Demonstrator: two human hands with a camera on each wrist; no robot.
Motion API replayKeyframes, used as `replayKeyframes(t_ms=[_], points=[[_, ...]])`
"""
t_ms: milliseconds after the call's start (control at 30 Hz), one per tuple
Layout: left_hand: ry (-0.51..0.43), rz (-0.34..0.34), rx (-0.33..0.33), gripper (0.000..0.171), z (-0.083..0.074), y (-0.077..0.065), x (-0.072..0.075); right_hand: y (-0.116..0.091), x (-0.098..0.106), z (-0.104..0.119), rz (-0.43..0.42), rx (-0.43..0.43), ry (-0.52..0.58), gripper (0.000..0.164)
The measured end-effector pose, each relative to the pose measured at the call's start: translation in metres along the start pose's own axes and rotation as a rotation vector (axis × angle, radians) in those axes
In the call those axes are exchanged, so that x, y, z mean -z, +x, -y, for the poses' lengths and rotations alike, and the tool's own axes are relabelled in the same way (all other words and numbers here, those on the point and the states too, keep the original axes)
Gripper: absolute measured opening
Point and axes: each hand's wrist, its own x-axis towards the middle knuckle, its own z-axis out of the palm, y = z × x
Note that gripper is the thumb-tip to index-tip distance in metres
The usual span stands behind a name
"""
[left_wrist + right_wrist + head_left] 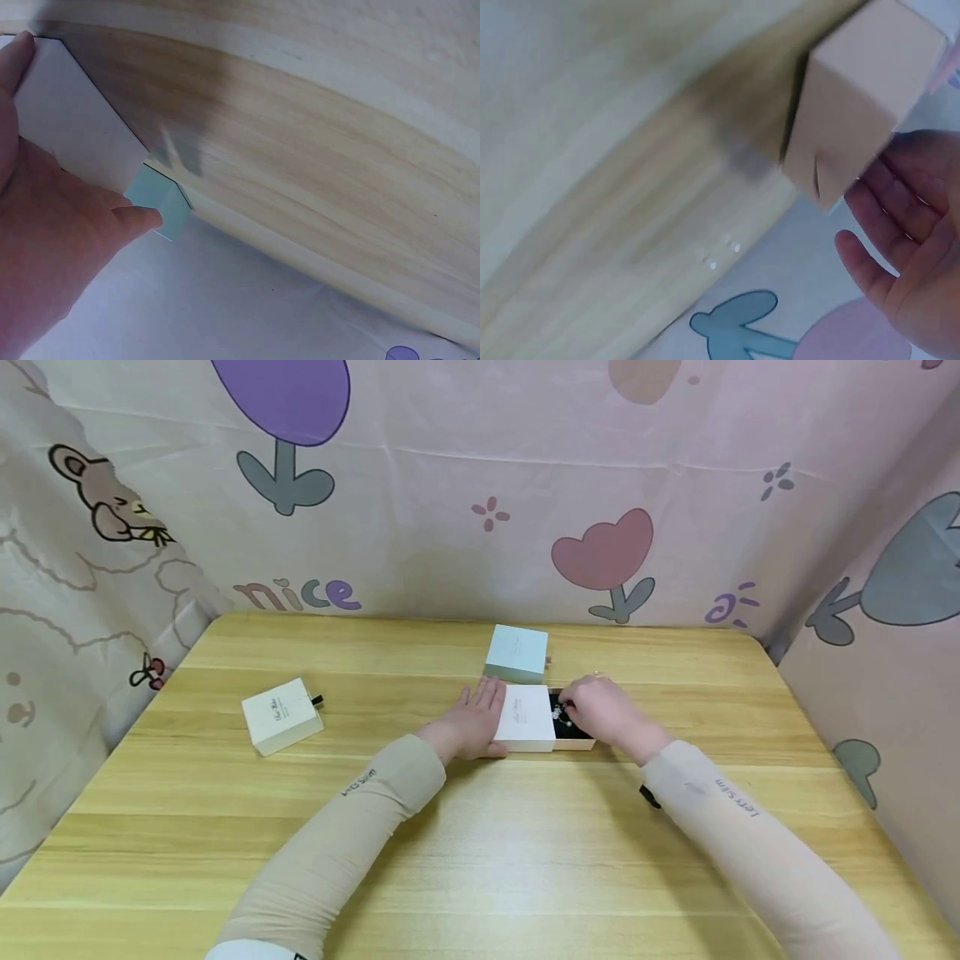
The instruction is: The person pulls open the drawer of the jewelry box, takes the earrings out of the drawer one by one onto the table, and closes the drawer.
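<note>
Jewellery (558,714) lies on black lining in a drawer (574,745) jutting from the right side of a white gift box (525,718) on the worktop (487,852). The right hand (603,710) bends its fingers over the drawer — whether they pinch anything I cannot tell. The left hand (472,728), fingers straight, touches the box's left end. Behind sits a pale-teal box (517,652); well leftward, a cream box (281,714).

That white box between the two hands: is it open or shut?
Partly open: the drawer pokes out of the white box toward the right hand, showing shiny jewellery on a black lining.
</note>
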Motion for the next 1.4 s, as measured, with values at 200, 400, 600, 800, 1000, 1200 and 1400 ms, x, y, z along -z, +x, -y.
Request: replayKeyframes(t_ms=[200,400,600,800,1000,1200,1400], points=[[0.001,0.000,0.002,0.099,0.000,0.000,0.000,0.001,-0.008,0.003,-0.019,0.029,-0.096,0.005],[0.014,0.003,-0.001,0.099,-0.001,0.000,0.001,0.005,-0.009,0.001,-0.047,0.010,-0.074,0.006],[0.017,0.004,0.001,0.099,-0.001,0.001,0.001,0.009,-0.011,-0.001,-0.036,-0.008,-0.047,0.007],[0.033,0.001,0.007,0.100,0.001,0.002,-0.001,0.011,-0.010,-0.001,-0.013,-0.015,0.032,0.011],[0.034,-0.001,0.009,0.100,0.001,0.002,-0.002,0.011,-0.006,-0.006,0.037,-0.058,0.159,0.012],[0.025,-0.005,0.000,0.099,0.001,0.002,-0.002,0.010,0.008,-0.019,0.069,-0.173,0.345,0.013],[0.022,-0.004,-0.007,0.099,0.001,0.002,-0.001,0.009,0.023,-0.046,-0.008,-0.323,0.434,0.015]])
